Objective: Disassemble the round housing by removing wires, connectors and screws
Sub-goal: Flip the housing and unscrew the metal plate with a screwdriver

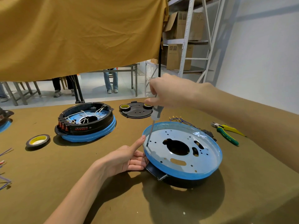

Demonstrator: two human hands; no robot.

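Round housing [208, 162] at 4 o'clock on the olive-brown table [80, 183], lying flat, blue-filmed plate with holes and a dark central cutout facing up, black body and handle beneath. Left hand [127, 159] at the housing's 9 o'clock edge: thumb raised against the blue rim, fingers curled under the edge, gripping it. Right hand [168, 92] above, at 12 o'clock of the housing, closed around the grey handle of a screwdriver [156, 113]; shaft near upright, slightly tilted, tip set on the plate close to the rim beside the left thumb. Whether a screw sits under the tip: cannot tell.

Loose blue wires [181, 119] with brass terminals just behind the housing at 12 o'clock. Yellow-green pliers [226, 131] at 2 o'clock, apart from the housing. Second housing [87, 123] at 10 o'clock, open side up, white wiring inside, red switches on its side. Black cover plate [137, 110] at 12 o'clock, two tape rolls touching it. Further tape roll [38, 140] at 9 o'clock. Mustard curtain [80, 33] hung across the far edge.
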